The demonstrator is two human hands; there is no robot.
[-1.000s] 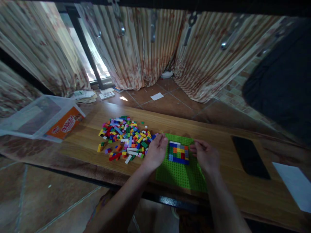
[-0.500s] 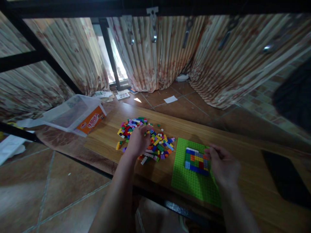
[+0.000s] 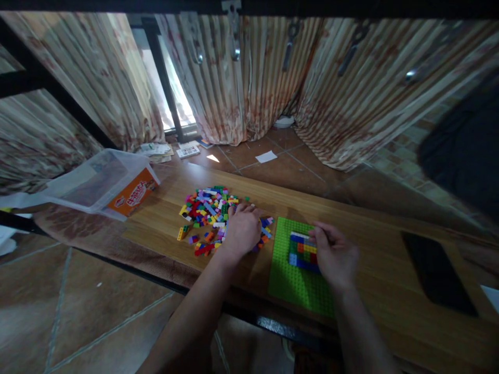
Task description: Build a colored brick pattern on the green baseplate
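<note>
My left hand (image 3: 244,228) is over the right part of a pile of small coloured toy bricks (image 3: 206,205). Its fingers are bent downward and look slightly apart, with the tips partly hidden among the bricks. My right hand (image 3: 337,254) is closed above the green studded baseplate (image 3: 283,283), thumb and fingers together. Whatever it pinches is too small or hidden to name. Beside and partly beneath that hand, a flat patch of multicoloured bricks (image 3: 300,248) is fixed on the baseplate; its right side is covered by the hand.
A clear plastic box (image 3: 93,179) with an orange label stands at the table's left end. A dark flat slab (image 3: 436,272) lies on the wooden table (image 3: 378,244) at right. Behind the table are striped curtains (image 3: 222,93) and papers (image 3: 266,157) on the tiled floor.
My left hand has shifted right and lower over the pile, uncovering bricks on its left. My right hand stays closed and now covers more of the brick patch. The camera view has turned slightly.
</note>
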